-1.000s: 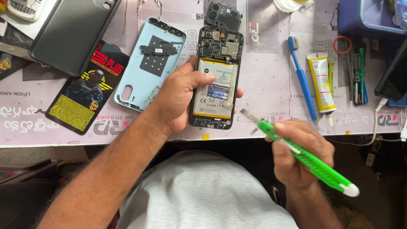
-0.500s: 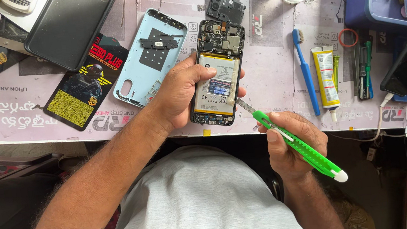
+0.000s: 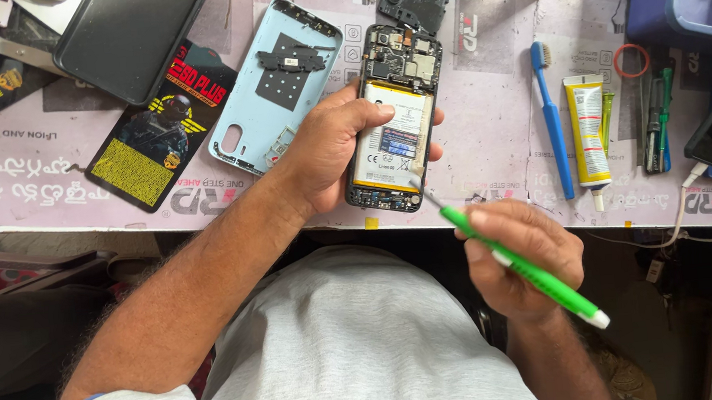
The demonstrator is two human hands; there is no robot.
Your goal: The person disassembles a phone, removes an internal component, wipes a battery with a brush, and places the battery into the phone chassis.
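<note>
- The green screwdriver tip has moved in to the opened phone's lower corner.
- Left hand clasps the phone at the tabletop front edge.
- Right hand pinches the screwdriver; keep the tip seated squarely.

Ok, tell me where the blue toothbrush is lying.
In the head view the blue toothbrush lies on the mat, right of the opened phone and just left of the yellow glue tube, bristles away from the person.
</note>
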